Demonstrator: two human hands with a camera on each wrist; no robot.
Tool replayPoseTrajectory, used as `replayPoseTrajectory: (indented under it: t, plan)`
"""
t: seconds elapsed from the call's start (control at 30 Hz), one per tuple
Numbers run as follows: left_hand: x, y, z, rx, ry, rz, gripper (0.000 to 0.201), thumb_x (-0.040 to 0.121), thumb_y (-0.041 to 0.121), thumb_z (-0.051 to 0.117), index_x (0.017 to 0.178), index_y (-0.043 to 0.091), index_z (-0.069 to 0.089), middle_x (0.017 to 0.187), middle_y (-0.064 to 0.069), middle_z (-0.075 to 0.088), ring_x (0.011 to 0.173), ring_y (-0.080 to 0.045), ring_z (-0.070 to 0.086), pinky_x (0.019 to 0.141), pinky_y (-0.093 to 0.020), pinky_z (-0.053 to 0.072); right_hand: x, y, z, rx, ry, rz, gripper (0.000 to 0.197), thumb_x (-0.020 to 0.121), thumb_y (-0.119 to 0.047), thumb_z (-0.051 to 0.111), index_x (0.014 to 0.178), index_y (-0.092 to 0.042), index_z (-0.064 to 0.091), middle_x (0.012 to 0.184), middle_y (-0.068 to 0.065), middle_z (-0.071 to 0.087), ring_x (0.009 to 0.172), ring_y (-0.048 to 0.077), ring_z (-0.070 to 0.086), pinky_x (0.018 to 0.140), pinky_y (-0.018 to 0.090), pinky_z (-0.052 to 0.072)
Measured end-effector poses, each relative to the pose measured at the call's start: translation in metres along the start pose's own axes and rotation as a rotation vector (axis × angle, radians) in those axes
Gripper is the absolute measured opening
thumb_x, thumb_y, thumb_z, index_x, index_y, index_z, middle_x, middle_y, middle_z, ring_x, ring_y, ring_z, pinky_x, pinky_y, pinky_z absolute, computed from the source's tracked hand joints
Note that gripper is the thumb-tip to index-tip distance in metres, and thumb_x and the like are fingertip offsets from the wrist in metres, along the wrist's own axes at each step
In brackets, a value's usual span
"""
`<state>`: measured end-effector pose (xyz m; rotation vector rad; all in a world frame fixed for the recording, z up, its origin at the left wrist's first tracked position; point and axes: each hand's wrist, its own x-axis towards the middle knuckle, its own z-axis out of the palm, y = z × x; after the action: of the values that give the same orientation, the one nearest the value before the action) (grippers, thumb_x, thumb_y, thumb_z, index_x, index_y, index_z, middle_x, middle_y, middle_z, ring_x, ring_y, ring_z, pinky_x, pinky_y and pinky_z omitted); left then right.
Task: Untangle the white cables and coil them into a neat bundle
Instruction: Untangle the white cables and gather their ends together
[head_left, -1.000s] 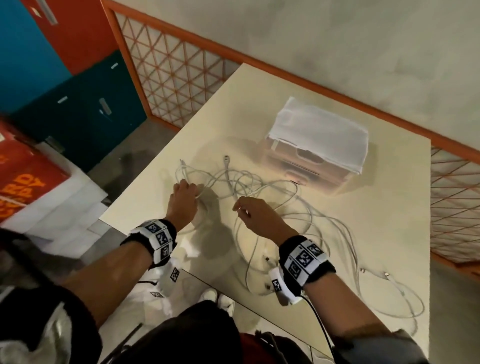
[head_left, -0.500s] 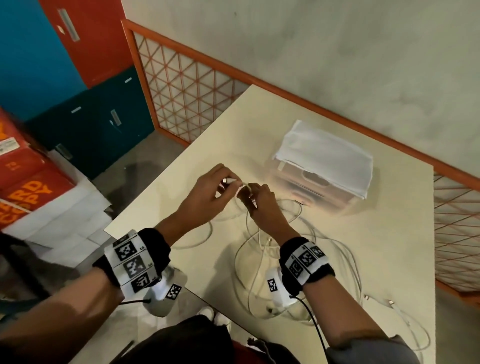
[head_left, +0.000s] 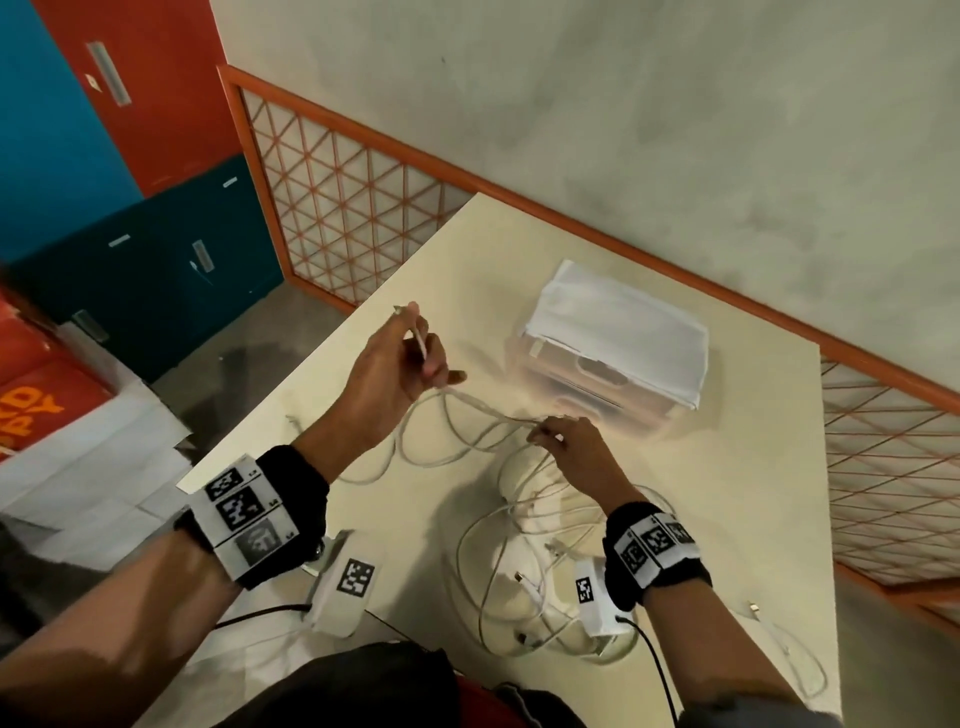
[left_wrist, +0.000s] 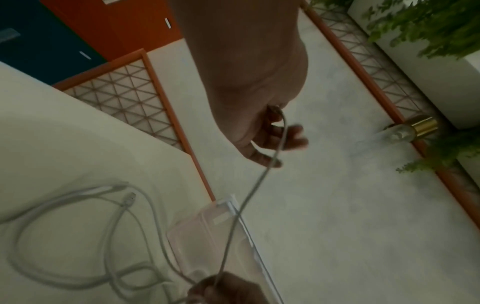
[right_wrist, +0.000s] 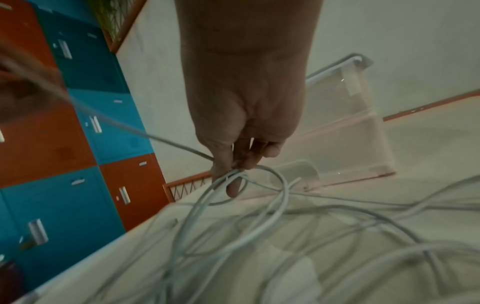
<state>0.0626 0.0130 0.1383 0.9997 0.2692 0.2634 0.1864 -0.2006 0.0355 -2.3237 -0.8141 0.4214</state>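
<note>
Several white cables (head_left: 524, 545) lie tangled in loops on the cream table (head_left: 727, 493). My left hand (head_left: 415, 353) is raised above the table and pinches one cable near its plug end, the plug (head_left: 400, 310) sticking out past the fingers. That cable (left_wrist: 249, 197) runs taut down to my right hand (head_left: 550, 436), which pinches cable strands (right_wrist: 233, 176) just above the tangle. More loops (left_wrist: 109, 236) lie on the table below my left hand. Loose plugs (head_left: 519, 578) lie near my right wrist.
A clear plastic box (head_left: 597, 374) with a white cloth (head_left: 623, 327) on top stands just behind my hands. An orange lattice rail (head_left: 363, 208) borders the table at the wall. Blue and orange lockers (head_left: 104, 156) stand to the left. One cable end (head_left: 756, 608) trails toward the right front edge.
My left hand has lifted and pulled away to the left with one cable end, stretching the cable. My right hand stays low, holding strands at the tangle.
</note>
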Motion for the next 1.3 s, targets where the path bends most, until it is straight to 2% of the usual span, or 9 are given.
replayPoseTrajectory:
  t: [0.13,0.27,0.47,0.67,0.87,0.97,1.17,1.23,1.3]
  plan:
    - [-0.001,-0.020,0.002,0.576,-0.042,0.123,0.032,0.098,0.029,0.045,0.070,0.020,0.032,0.059,0.003,0.029,0.050,-0.008,0.026,0.048,-0.020,0.028,0.002,-0.011,-0.018,-0.015,0.042,0.001,0.014,0.089,-0.010,0.062,0.086,-0.006,0.075,0.077,0.007,0.073,0.056,0.005,0.049,0.073,0.023,0.033]
    - [-0.004,-0.047,-0.002,0.995,-0.204,0.068,0.032,0.081,0.032,0.071,0.105,0.018,0.055,0.061,-0.002,0.037,0.055,-0.008,0.034,0.056,-0.022,0.031,-0.004,-0.042,-0.045,-0.019,0.006,-0.078,0.011,0.085,-0.013,0.068,0.089,-0.006,0.076,0.081,0.008,0.072,0.062,-0.002,0.054,0.065,0.008,0.034]
    - [-0.004,-0.051,0.007,1.123,-0.236,0.174,0.021,0.095,0.029,0.052,0.087,0.013,0.064,0.053,0.022,0.056,0.053,0.006,0.049,0.053,-0.010,0.033,-0.014,-0.081,-0.076,-0.039,-0.038,-0.166,0.009,0.087,-0.019,0.066,0.089,-0.016,0.074,0.076,-0.011,0.065,0.074,0.002,0.049,0.066,0.009,0.035]
    - [-0.001,-0.012,0.028,0.950,-0.141,0.535,0.017,0.096,0.015,0.048,0.081,0.019,0.053,0.054,0.006,0.043,0.043,-0.007,0.032,0.047,-0.016,0.026,-0.018,-0.038,-0.056,-0.052,-0.087,-0.012,0.025,0.088,-0.008,0.058,0.069,-0.024,0.059,0.086,0.005,0.072,0.068,0.015,0.060,0.059,0.018,0.040]
    - [0.001,0.009,0.027,0.874,0.080,0.645,0.021,0.098,0.021,0.047,0.082,0.011,0.055,0.057,-0.013,0.045,0.047,-0.012,0.032,0.049,-0.019,0.026,-0.039,0.029,-0.029,0.013,0.009,0.222,0.016,0.094,-0.007,0.053,0.087,0.000,0.066,0.091,0.010,0.067,0.084,0.022,0.060,0.063,0.008,0.039]
    - [0.012,-0.003,0.001,0.947,0.257,0.540,0.020,0.097,0.027,0.047,0.079,0.018,0.054,0.064,-0.012,0.055,0.059,-0.012,0.048,0.061,-0.025,0.039,-0.047,0.039,-0.033,0.055,0.058,0.265,0.018,0.094,-0.008,0.054,0.092,0.002,0.068,0.088,0.005,0.068,0.084,0.017,0.060,0.064,0.004,0.039]
    - [0.016,-0.034,-0.042,1.595,0.080,-0.367,0.044,0.085,0.032,0.064,0.115,0.001,0.054,0.121,-0.020,0.058,0.113,-0.037,0.055,0.090,-0.040,0.045,-0.054,0.006,-0.081,0.343,0.154,0.159,0.011,0.080,0.002,0.068,0.089,-0.005,0.070,0.065,-0.009,0.073,0.065,-0.005,0.066,0.071,0.014,0.047]
    - [0.012,-0.041,-0.037,1.573,0.054,-0.314,0.050,0.086,0.032,0.063,0.123,0.001,0.047,0.126,-0.018,0.056,0.119,-0.036,0.052,0.094,-0.039,0.042,-0.055,-0.013,-0.099,0.458,0.200,0.084,0.011,0.080,0.004,0.066,0.090,0.001,0.069,0.065,-0.006,0.074,0.062,0.002,0.068,0.070,0.013,0.050]
    - [0.009,-0.043,-0.025,1.393,0.086,-0.093,0.047,0.090,0.031,0.058,0.128,0.007,0.045,0.099,-0.012,0.065,0.103,-0.032,0.061,0.084,-0.035,0.044,-0.055,-0.029,-0.114,0.342,0.254,0.030,0.008,0.084,-0.008,0.066,0.088,-0.005,0.073,0.068,0.000,0.074,0.065,0.005,0.068,0.072,0.017,0.049]
